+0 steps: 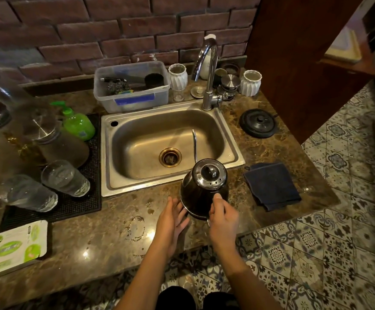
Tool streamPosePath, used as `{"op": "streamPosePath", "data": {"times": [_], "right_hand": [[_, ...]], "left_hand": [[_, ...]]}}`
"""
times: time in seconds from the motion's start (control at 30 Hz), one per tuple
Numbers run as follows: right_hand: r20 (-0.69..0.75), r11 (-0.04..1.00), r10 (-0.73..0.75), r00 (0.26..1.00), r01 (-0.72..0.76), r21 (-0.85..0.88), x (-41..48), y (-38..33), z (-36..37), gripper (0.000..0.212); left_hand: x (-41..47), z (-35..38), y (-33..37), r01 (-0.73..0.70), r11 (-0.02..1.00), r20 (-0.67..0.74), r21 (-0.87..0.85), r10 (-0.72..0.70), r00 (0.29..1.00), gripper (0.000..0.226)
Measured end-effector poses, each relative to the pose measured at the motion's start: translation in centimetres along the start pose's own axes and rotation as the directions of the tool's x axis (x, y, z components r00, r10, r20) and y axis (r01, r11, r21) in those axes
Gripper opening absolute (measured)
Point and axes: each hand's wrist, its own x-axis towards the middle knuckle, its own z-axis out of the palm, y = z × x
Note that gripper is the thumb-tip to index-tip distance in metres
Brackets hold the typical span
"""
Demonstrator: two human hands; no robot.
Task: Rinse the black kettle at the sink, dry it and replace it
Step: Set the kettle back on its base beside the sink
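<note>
The black kettle [201,190] with a shiny lid and a thin gooseneck spout is tilted over the counter at the front right corner of the steel sink [171,148]. Its spout points out over the basin. My right hand [223,217] grips the kettle's handle at its near side. My left hand [173,217] has its fingers spread and its palm against the kettle's lower left side. The kettle's round black base [258,123] sits on the counter right of the sink. A dark blue cloth [271,185] lies folded to the right of the kettle.
The chrome tap [209,70] stands behind the sink with no water running. A plastic tub [133,86] of scrubbers sits behind the sink's left. Green soap bottle [78,123], glasses [64,177] and jars crowd a black mat on the left. The counter's edge drops to tiled floor at right.
</note>
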Motion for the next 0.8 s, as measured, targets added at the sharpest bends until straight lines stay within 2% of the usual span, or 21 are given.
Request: {"op": "streamPosePath", "data": {"times": [0.27,0.6,0.8], "right_hand": [[-0.048,0.996,-0.062,0.997,0.059,-0.061,0.5,-0.8,-1.1,0.062],[-0.047,0.998,-0.064,0.997,0.065,0.008,1.1,-4.2,-4.1,0.049],[-0.070,0.995,-0.091,0.993,0.093,0.029,2.5,-6.7,-6.3,0.054]], "left_hand": [[0.2,0.0,0.0,0.013,0.999,0.013,-0.036,-0.012,1.000,0.058],[-0.6,1.8,0.7,-0.020,1.000,0.128,-0.022,0.023,0.992,0.053],[-1.0,4.6,1.9,-0.055,0.998,0.182,-0.029,0.059,0.982,0.046]]}}
